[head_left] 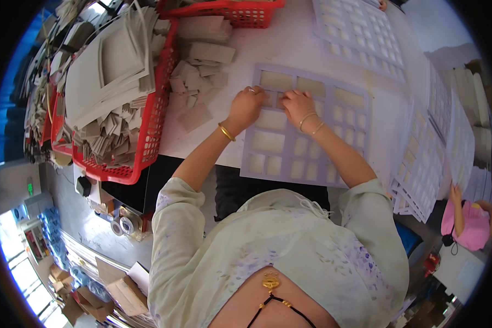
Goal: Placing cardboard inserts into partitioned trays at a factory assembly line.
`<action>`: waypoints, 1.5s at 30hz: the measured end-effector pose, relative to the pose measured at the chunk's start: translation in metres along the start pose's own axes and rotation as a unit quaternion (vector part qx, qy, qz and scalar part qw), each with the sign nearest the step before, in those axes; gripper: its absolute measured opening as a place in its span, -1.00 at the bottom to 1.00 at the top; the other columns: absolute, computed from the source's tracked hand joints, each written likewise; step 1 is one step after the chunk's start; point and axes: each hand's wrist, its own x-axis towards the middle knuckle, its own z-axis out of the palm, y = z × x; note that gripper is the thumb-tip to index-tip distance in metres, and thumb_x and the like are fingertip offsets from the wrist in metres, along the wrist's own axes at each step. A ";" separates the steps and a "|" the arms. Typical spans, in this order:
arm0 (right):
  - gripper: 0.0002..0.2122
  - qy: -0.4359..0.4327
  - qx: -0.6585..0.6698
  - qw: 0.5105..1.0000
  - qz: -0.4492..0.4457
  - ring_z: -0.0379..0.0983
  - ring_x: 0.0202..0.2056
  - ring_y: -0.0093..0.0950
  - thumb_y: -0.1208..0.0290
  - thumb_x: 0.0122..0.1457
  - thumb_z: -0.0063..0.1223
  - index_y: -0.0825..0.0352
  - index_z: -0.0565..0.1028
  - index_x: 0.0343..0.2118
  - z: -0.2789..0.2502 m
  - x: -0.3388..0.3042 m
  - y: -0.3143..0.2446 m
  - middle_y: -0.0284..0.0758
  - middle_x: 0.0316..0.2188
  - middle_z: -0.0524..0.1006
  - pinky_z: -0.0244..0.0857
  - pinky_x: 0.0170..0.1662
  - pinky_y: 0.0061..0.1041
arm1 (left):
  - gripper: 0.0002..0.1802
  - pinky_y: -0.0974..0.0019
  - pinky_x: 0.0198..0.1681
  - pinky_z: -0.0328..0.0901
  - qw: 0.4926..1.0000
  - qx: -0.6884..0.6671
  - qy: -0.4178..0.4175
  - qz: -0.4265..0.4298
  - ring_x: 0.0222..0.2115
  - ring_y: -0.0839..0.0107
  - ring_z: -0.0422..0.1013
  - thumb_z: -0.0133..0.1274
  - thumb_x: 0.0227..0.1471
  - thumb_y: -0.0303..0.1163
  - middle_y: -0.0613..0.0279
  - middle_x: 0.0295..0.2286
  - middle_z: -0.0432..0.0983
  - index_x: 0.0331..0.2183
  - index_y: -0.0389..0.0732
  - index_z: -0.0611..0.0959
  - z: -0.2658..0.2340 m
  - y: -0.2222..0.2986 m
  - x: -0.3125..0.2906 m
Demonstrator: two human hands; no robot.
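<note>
On the white table before me lies a pale lavender board sheet (329,109) with several rectangular cut-out openings. My left hand (246,107) has a gold bangle at its wrist, and its bent fingers press at a small opening in the upper left of the sheet. Close beside it, my right hand (299,105), with thin bracelets, bends its fingertips over the same strip. Small grey-brown cells show between the two hands. Both sets of fingertips are bunched downward, and whatever they pinch is hidden beneath them.
Left of the sheet are loose grey cardboard pieces (194,79) and a red plastic basket (161,109) heaped with cardboard offcuts. Another red basket (251,15) stands behind. Similar cut-out sheets (418,158) are stacked at right. A person in pink (472,225) works at far right.
</note>
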 end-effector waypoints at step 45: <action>-0.67 0.060 0.087 0.994 -0.012 0.36 -0.15 -0.30 0.51 -0.11 0.08 0.21 0.48 -0.19 -0.033 0.019 -0.035 -0.28 -0.19 0.43 0.23 -0.06 -0.29 | -0.90 0.34 -0.51 0.28 0.924 0.220 0.223 -0.220 -0.58 0.35 0.38 0.13 -0.20 -0.46 0.26 -0.56 0.39 -0.51 -0.20 0.54 -0.273 0.018 -0.138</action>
